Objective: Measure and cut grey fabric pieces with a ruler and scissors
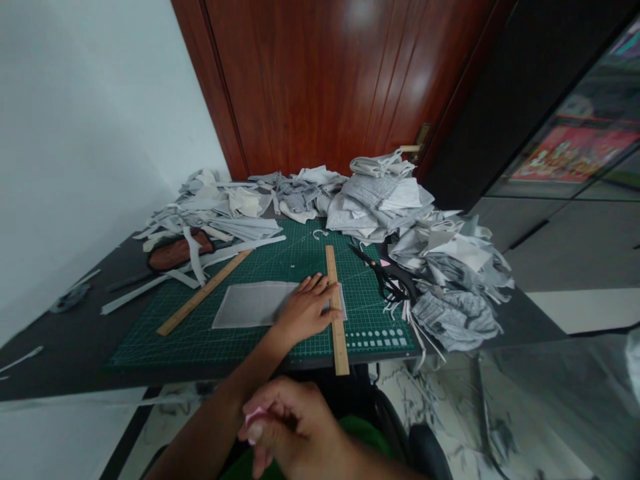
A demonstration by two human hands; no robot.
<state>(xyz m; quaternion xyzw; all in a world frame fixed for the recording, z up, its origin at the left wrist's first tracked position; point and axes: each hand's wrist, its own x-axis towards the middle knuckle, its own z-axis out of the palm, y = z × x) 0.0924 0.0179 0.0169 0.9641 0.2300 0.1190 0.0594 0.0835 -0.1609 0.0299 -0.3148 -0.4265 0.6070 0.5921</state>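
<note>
"Your right hand [295,420] is hovering nearest the head camera, low over your lap, pinching a small pink piece [257,415] between thumb and fingers."

"And what is your left hand [311,308] doing farther up?"

"It is lying open, palm down, with its fingers slightly spreading. It is resting on a grey rectangle of cloth [250,307], while its thumb side is touching a wooden ruler [340,347]."

"Where is that cloth sitting?"

"It is lying flat on your green cutting mat [300,260]. The ruler is crossing its right end and jutting past the near edge of the desk [75,347]. A second ruler [205,293] is slanting across the mat to the left, apart from the cloth."

"What else is surrounding you?"

"Black scissors [383,277] are resting at the mat's right side, beside piled fabric [380,193]. To the left, pale strips are draping over a brown, dark-edged oval object [173,255]; I am not managing to identify it."

"Is your cabinet [530,220] on the right showing its contents?"

"Only vaguely. A red patterned panel [575,153] is appearing at the glass, and I cannot tell whether it is standing inside or reflecting. The grey lower fronts are hiding whatever they are enclosing."
</note>
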